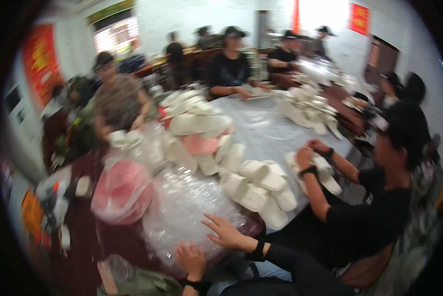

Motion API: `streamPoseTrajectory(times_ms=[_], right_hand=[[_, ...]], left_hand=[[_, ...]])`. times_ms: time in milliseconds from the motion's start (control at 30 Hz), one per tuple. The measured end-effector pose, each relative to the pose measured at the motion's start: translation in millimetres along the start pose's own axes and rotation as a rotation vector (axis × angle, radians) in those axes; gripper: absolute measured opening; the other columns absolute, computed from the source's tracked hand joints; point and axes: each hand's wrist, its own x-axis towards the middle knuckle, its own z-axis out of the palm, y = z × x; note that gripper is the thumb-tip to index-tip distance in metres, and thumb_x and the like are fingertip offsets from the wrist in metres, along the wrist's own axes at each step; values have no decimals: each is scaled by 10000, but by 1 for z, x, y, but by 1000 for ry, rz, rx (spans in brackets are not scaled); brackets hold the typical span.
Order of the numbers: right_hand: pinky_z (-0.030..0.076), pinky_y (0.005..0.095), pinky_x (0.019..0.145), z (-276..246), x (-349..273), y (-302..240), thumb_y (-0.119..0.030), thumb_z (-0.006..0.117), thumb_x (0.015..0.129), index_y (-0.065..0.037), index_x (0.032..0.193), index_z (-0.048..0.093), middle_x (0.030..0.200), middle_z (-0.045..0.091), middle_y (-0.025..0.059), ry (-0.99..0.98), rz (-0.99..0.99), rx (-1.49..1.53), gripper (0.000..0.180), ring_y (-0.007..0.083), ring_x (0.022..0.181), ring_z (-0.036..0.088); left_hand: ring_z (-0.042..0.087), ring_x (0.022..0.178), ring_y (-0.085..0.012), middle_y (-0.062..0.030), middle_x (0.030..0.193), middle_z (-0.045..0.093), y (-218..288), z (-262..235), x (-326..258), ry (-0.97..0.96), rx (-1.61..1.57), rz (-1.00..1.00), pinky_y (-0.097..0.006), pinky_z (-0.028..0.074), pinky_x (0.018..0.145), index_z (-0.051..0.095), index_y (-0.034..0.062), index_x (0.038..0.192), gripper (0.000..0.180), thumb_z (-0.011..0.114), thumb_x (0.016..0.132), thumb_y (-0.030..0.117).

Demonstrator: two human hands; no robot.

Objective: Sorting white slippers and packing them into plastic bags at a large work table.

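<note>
A heap of clear plastic [187,209] lies crinkled and shiny on the dark red surface [86,251], directly before the wearer. At its 4 o'clock is the right hand [229,234], palm down over the heap, its grip loose with the fingers spread apart. At 6 o'clock, by the near edge, the left hand [192,259] has its fingers bent at the plastic; blur hides whether that grip is apart or pinching a layer, so I cannot tell. A pink bundle [120,192] in a clear bag sits just beside the heap at 10 o'clock, a cluster of white slippers [261,187] at 2 o'clock, and a taller mixed pile with a pink slipper [200,144] at 12 o'clock. Farther toward 2 o'clock, a co-worker in black [367,207] handles more white slippers
</note>
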Motion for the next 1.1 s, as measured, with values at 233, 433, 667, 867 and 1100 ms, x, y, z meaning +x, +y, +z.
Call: streamPoseTrajectory(times_ms=[233,433,667,867,1100], right_hand=[[265,466,1062,49,-27,1,-354,576,857,-56,1325,415,1370,428,134,-308,-78,-238,578,274,1287,383],[251,458,1071,49,-44,4,-347,576,852,-49,1327,413,1352,453,114,-303,-85,-220,584,237,1286,392],[278,453,1044,25,-39,-3,-217,622,829,-6,1321,396,1318,459,189,-133,227,363,581,284,1213,444],[335,353,990,-50,-5,-3,-59,501,891,11,1245,390,1175,523,158,1049,394,804,378,205,1048,495],[331,415,1029,-9,2,12,-180,603,830,-20,1347,374,1353,419,189,203,131,31,588,350,1211,429]], left_hand=[[391,1199,-404,-224,1286,447,11,-2,12,-21,-7,14,-550,293,998,526,89,1233,488,578,805,318],[413,1185,-394,-213,1309,438,8,-8,7,14,-14,29,-517,321,976,514,121,1267,471,562,840,314],[398,1196,-390,-203,1326,415,7,5,2,57,29,46,-502,314,982,469,125,1306,508,538,862,363],[378,1207,-395,-199,1329,402,12,-1,6,38,-57,57,-524,300,990,472,132,1307,509,531,859,366],[364,1221,-396,-202,1323,403,6,-8,5,16,-43,108,-522,278,1004,509,83,1248,479,556,820,293]])
